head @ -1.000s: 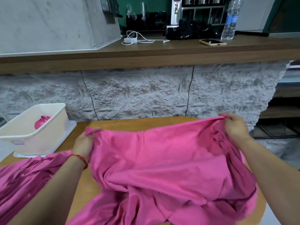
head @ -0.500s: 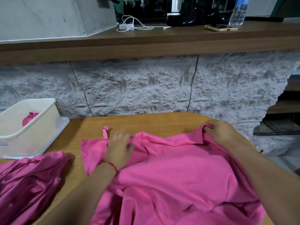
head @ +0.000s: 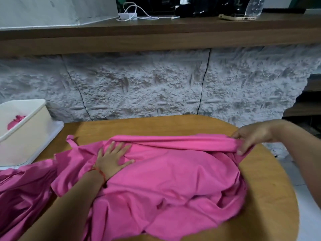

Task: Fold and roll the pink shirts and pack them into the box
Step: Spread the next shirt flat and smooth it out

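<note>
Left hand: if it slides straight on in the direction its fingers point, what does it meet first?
Most likely the bunched far edge of the pink shirt, just past the fingertips of the left hand, which lies flat on it. Bare table follows; depth is unclear.

Spread shirt (head: 173, 180) at middle of surface (head: 271, 197). Left hand (head: 112, 159) flat on its left part; right hand (head: 251, 136) pinching its far right edge. Second shirt (head: 22, 197) at near left. Box (head: 26, 136) far left, on lid (head: 55, 129); rolled shirt (head: 14, 121) inside. Shelf (head: 156, 28) behind, above: charger (head: 127, 16) left, phone (head: 238, 16) right.

Bar-style room, wooden counter (head: 156, 28), stone facing (head: 139, 84)
</note>
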Demonstrator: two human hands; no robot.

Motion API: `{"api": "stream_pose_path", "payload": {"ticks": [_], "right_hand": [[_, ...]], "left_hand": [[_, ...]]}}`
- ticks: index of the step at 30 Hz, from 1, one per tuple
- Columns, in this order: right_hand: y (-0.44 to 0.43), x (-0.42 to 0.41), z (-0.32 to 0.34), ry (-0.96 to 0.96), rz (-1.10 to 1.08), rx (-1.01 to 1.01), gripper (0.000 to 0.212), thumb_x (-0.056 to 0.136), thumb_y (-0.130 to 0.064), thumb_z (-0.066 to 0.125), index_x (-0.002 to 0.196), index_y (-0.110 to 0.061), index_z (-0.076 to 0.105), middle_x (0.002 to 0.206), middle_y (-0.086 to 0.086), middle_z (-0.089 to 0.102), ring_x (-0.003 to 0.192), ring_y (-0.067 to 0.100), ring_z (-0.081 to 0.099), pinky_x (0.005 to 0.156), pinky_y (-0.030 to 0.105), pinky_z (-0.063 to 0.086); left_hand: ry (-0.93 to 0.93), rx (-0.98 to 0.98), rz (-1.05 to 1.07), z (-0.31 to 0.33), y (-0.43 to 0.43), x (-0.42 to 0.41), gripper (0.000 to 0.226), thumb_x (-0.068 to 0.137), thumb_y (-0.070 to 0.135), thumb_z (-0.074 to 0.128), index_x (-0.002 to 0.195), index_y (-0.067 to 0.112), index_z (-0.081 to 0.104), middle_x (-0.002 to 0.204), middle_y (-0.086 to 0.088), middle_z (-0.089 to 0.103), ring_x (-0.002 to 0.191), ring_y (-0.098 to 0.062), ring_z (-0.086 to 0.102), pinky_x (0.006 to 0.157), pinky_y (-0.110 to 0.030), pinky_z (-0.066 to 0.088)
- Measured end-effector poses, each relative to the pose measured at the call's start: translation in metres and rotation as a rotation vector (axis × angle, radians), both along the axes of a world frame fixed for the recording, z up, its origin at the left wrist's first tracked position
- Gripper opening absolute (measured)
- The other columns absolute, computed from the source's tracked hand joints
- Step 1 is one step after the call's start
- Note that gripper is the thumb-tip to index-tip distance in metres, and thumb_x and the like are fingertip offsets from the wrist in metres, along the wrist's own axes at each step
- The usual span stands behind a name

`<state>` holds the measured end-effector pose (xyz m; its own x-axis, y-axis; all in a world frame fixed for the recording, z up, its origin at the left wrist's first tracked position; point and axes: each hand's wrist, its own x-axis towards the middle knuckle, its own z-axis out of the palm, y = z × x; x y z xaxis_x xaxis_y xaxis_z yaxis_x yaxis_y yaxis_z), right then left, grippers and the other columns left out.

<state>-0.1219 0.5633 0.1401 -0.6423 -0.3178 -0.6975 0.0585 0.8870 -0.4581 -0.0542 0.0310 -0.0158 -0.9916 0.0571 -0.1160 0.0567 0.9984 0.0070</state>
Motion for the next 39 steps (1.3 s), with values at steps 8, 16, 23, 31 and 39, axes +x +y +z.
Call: {"api": "stream_pose_path", "payload": {"ticks": [8, 16, 23, 31, 39], "right_hand": [[-0.004, -0.037, -0.003, 1.059, -0.649, 0.022, 0.026, 0.089, -0.003, 0.06, 0.106, -0.009, 0.079, 0.102, 0.017, 0.074, 0.094, 0.037, 0.065, 0.081, 0.037, 0.05], [-0.04, -0.016, -0.032, 0.423, -0.943, -0.524, 0.02, 0.103, -0.013, 0.057, 0.113, -0.005, 0.072, 0.102, 0.017, 0.077, 0.081, 0.032, 0.072, 0.076, 0.041, 0.06], [-0.065, 0.001, -0.023, 0.346, -0.718, -0.471, 0.034, 0.101, -0.048, 0.059, 0.112, -0.022, 0.078, 0.1, 0.007, 0.081, 0.094, 0.031, 0.077, 0.087, 0.042, 0.061], [-0.034, 0.001, 0.047, 0.905, -0.546, -0.051, 0.015, 0.092, -0.015, 0.069, 0.09, -0.005, 0.08, 0.08, 0.017, 0.073, 0.083, 0.037, 0.07, 0.064, 0.033, 0.047], [-0.023, 0.024, 0.083, 1.191, -0.268, 0.256, 0.019, 0.086, -0.044, 0.079, 0.076, -0.03, 0.072, 0.083, 0.002, 0.07, 0.083, 0.032, 0.066, 0.07, 0.038, 0.054]], "left_hand": [[-0.008, 0.029, -0.115, -0.006, -0.011, 0.006, 0.071, 0.077, 0.083, -0.001, 0.145, 0.069, -0.017, 0.165, 0.027, -0.019, 0.16, -0.021, -0.01, 0.123, -0.065, 0.003], [-0.086, 0.015, -0.004, 0.005, -0.002, 0.01, 0.069, 0.091, 0.076, 0.009, 0.156, 0.06, -0.002, 0.17, 0.021, -0.005, 0.16, -0.024, -0.002, 0.123, -0.063, 0.002], [0.238, 0.643, -0.157, 0.097, 0.113, 0.043, 0.041, 0.098, 0.061, 0.052, 0.121, 0.03, 0.067, 0.128, 0.01, 0.066, 0.118, -0.011, 0.059, 0.104, -0.032, 0.046], [0.092, 0.19, -0.233, 0.07, 0.086, 0.08, 0.025, 0.103, 0.034, 0.046, 0.122, 0.027, 0.061, 0.127, 0.002, 0.066, 0.118, -0.024, 0.064, 0.096, -0.035, 0.049], [0.1, -0.126, 0.203, 0.07, -0.005, 0.085, 0.024, 0.096, 0.027, 0.046, 0.118, 0.022, 0.055, 0.121, -0.003, 0.065, 0.11, -0.027, 0.066, 0.087, -0.039, 0.053]]}}
